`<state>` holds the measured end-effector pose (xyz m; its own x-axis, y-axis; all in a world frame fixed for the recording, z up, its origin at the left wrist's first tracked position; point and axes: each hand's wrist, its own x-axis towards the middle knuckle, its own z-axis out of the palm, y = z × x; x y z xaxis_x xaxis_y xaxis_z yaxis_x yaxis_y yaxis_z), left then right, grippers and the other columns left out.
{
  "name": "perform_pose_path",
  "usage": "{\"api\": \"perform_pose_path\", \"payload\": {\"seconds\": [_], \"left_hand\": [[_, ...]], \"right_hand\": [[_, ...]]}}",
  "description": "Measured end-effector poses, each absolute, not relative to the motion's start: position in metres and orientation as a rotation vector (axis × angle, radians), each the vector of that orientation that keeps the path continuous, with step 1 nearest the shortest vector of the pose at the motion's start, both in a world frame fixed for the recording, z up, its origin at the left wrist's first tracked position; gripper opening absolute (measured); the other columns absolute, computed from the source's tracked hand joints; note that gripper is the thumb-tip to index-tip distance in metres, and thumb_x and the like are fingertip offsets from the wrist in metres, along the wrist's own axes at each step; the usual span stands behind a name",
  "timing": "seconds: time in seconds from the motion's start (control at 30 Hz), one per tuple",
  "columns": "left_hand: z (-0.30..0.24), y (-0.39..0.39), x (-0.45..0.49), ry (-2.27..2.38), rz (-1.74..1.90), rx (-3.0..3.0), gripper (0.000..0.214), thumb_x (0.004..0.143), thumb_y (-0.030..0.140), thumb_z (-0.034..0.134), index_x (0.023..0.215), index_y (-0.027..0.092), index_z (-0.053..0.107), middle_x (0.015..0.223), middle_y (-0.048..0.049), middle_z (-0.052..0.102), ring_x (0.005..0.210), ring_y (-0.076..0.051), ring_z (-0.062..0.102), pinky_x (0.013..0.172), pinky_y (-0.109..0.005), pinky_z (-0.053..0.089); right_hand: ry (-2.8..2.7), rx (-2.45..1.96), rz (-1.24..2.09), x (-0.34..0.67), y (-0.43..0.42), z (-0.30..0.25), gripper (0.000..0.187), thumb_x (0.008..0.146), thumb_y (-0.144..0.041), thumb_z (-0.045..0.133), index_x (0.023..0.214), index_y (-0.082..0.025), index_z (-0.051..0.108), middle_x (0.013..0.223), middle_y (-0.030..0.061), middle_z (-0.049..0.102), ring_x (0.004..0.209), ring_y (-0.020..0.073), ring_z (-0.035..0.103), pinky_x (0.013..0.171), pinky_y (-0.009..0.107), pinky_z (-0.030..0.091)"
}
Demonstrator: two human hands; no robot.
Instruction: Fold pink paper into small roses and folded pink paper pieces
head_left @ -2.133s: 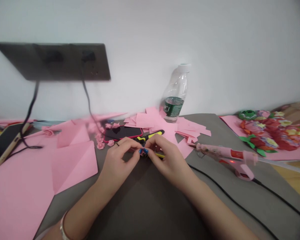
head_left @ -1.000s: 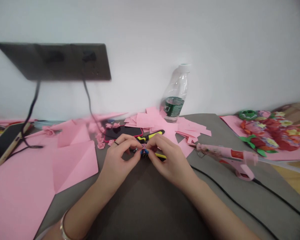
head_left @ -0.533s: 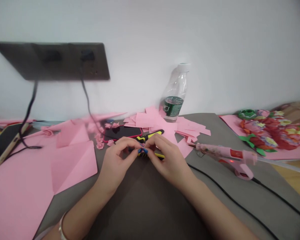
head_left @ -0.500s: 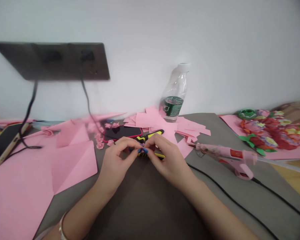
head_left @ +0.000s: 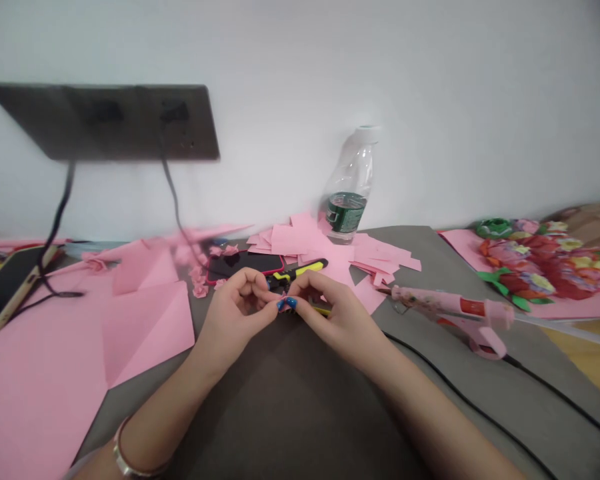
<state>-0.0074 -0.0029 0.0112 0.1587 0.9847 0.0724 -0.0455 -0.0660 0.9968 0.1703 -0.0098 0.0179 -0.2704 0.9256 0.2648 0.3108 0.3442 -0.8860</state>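
A pink hot glue gun [head_left: 455,307] lies on the grey tabletop [head_left: 400,235] (its black cord [head_left: 470,407] trails toward the lower right), near red and yellow paper flowers [head_left: 535,273] on a pink sheet [head_left: 463,247]. A clear water bottle [head_left: 349,200] stands by the wall behind scattered pink paper squares [head_left: 290,240]. A phone [head_left: 10,287] lies far left, below a dark socket panel [head_left: 105,120].

Small pink paper bit [head_left: 283,307], mostly hidden, tiny, pinched betw. blue-nailed fingertips [head_left: 291,303] of L hand [head_left: 233,312] and R hand [head_left: 340,323], held just above work surface.
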Motion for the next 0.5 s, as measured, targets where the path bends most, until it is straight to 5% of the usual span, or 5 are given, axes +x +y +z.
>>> {"api": "perform_pose_path", "payload": {"seconds": [0.17, 0.5], "left_hand": [[0.0105, -0.0012, -0.0085, 0.984, 1.06, 1.212, 0.034, 0.069, 0.017, 0.08, 0.08, 0.021, 0.048, 0.064, 0.0073, 0.066, 0.061, -0.009, 0.062, 0.059, -0.018, 0.044], [0.003, 0.0042, -0.0145, 1.02, 1.063, 1.191, 0.035, 0.072, 0.027, 0.084, 0.087, 0.022, 0.052, 0.076, -0.0007, 0.077, 0.076, -0.018, 0.074, 0.077, -0.031, 0.056]], "right_hand": [[-1.731, -1.088, 1.043, 0.1715, -0.0075, 0.0149, 0.009, 0.088, -0.021, 0.058, 0.093, -0.021, 0.065, 0.086, 0.0023, 0.068, 0.074, 0.0159, 0.06, 0.067, 0.029, 0.047], [-1.778, -1.158, 1.02, 0.1768, -0.0041, 0.0205, 0.012, 0.086, -0.029, 0.065, 0.078, -0.02, 0.066, 0.071, -0.0001, 0.063, 0.062, 0.0132, 0.049, 0.054, 0.026, 0.037]]}}
